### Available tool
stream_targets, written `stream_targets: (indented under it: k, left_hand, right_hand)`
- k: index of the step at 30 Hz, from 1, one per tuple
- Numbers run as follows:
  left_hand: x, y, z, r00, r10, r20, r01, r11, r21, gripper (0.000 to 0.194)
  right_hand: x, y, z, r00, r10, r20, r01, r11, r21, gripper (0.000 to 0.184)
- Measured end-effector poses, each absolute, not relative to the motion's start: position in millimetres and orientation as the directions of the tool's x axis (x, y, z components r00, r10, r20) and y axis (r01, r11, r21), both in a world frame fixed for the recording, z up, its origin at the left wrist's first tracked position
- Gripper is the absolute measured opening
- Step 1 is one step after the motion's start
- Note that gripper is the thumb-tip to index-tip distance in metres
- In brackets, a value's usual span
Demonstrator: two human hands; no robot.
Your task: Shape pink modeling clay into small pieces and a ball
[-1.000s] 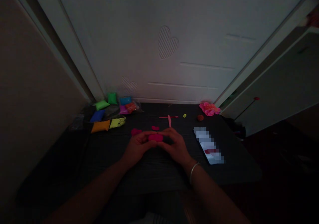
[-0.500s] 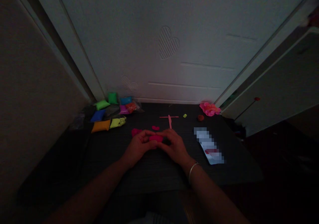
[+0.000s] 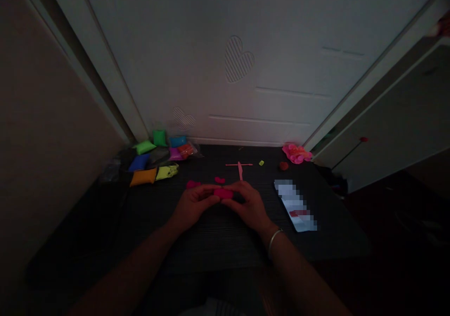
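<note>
A lump of pink modelling clay [image 3: 223, 193] is pinched between my two hands, just above the dark table. My left hand [image 3: 191, 206] grips its left side with thumb and fingertips. On the other side my right hand [image 3: 249, 206], with a bracelet at the wrist, holds it the same way. Another piece of pink clay [image 3: 193, 184] lies behind my left fingers, partly hidden. A smaller pink clay bit [image 3: 220, 180] rests just beyond the held lump. Behind my right hand lie a pink plastic knife [image 3: 240, 170] and a thin pink stick [image 3: 232, 165].
Several coloured clay packets, among them an orange packet [image 3: 143, 177] and a blue packet [image 3: 139, 162], lie at the table's back left. A lit phone [image 3: 295, 206] is on the right. Behind it sit a reddish ball [image 3: 283, 166] and a pink flower-like piece [image 3: 297, 154]. A white panel [image 3: 211, 72] closes off the back.
The held pink clay has shifted slightly to the right between my fingers, and it looks a little squarer. Both hands keep their grip. The table things lie as before.
</note>
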State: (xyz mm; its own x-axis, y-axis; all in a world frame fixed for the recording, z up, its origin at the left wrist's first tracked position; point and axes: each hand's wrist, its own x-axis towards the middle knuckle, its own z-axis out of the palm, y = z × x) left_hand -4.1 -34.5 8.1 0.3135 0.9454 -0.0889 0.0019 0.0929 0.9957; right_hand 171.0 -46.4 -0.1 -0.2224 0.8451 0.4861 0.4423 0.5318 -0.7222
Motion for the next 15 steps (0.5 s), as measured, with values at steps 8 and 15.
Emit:
stream_targets:
  k: [8, 15]
  left_hand:
    - [-5.8, -35.6, 2.9, 0.352, 0.936, -0.017, 0.037, 0.004, 0.999, 0.038]
    - [-7.7, -33.7, 3.0, 0.365, 0.921, 0.134, 0.189, -0.214, 0.958, 0.036]
  right_hand:
    - [170.8, -46.9, -0.2, -0.237, 0.844, 0.481, 0.482, 0.532, -0.697, 0.026]
    - [169.6, -47.7, 0.0, -0.310, 0.875, 0.371, 0.558, 0.484, -0.674, 0.034]
